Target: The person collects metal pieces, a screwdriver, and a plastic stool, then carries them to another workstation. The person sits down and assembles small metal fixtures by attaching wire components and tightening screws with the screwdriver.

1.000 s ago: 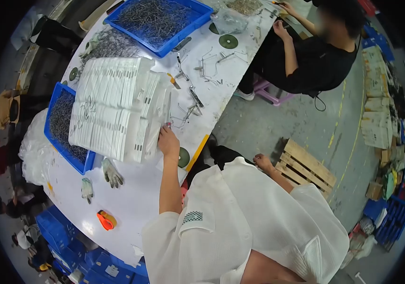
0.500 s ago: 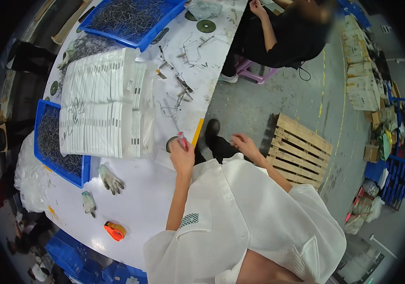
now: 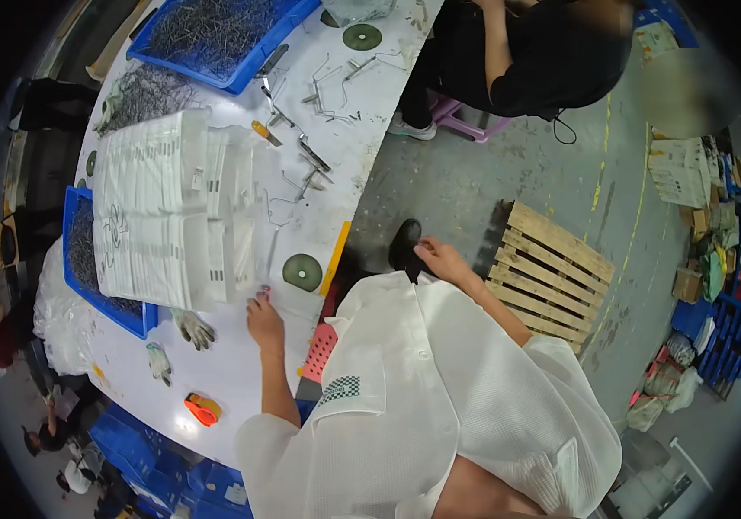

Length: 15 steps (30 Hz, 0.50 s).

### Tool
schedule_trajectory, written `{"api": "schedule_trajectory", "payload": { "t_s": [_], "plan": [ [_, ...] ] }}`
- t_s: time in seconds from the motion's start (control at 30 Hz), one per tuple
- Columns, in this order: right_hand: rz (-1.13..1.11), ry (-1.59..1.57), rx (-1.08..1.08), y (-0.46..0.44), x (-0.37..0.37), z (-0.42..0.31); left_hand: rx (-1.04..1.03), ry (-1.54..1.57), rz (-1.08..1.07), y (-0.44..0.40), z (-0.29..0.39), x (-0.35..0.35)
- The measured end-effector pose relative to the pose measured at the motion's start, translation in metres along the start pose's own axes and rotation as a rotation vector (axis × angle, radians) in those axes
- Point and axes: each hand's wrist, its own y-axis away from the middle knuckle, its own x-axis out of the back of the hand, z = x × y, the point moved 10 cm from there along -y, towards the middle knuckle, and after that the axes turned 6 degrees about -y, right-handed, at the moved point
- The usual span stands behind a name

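My left hand [image 3: 266, 323] is low over the white table [image 3: 240, 381], its fingers closed at the red handle end of a screwdriver [image 3: 272, 253]. The thin shaft points away from me beside the plastic-wrapped stack of white parts [image 3: 150, 208]. To the right of this hand lies a round green disc [image 3: 302, 272], near the yellow strip [image 3: 336, 256] on the table edge. Off the table, in front of my shirt, is my right hand [image 3: 441, 259] with curled fingers; whatever they may hold is hidden. Bent metal wire parts [image 3: 314, 156] lie farther up the table.
Blue trays [image 3: 240, 80] of dark metal pieces stand on the table. Gloves [image 3: 193, 329] and an orange tape dispenser [image 3: 203, 409] lie on the left. A seated person [image 3: 543, 69] is across the corner. A wooden pallet [image 3: 552, 268] sits on the floor at right.
My left hand has moved left and towards me with the screwdriver, uncovering the green disc. My right hand stays in nearly the same place. The view has shifted slightly.
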Motion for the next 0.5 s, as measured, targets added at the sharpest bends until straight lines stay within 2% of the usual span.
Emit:
{"api": "schedule_trajectory", "payload": {
  "t_s": [0.07, 0.13, 0.2, 0.23, 0.3, 0.4, 0.5],
  "plan": [
    [0.036, 0.038, -0.005, -0.011, 0.026, 0.027, 0.079, -0.064, -0.055, -0.001, 0.013, 0.013],
    [0.036, 0.069, -0.007, -0.026, 0.050, 0.043, 0.079, 0.064, 0.285, -0.026, 0.057, 0.074],
    [0.023, 0.090, -0.023, -0.039, 0.066, 0.052, 0.082, 0.321, 0.319, -0.074, 0.103, 0.101],
    [0.021, 0.098, -0.033, -0.041, 0.070, 0.053, 0.161, 0.476, 0.322, -0.106, 0.123, 0.119],
    [0.007, 0.111, -0.028, -0.050, 0.077, 0.042, 0.182, 0.629, 0.473, -0.176, 0.153, 0.148],
    [0.011, 0.122, -0.022, -0.065, 0.086, 0.010, 0.125, 0.358, 0.710, -0.287, 0.183, 0.170],
    [0.098, 0.109, -0.047, -0.071, 0.095, -0.016, 0.265, 0.253, 0.594, -0.351, 0.183, 0.149]
  ]
}}
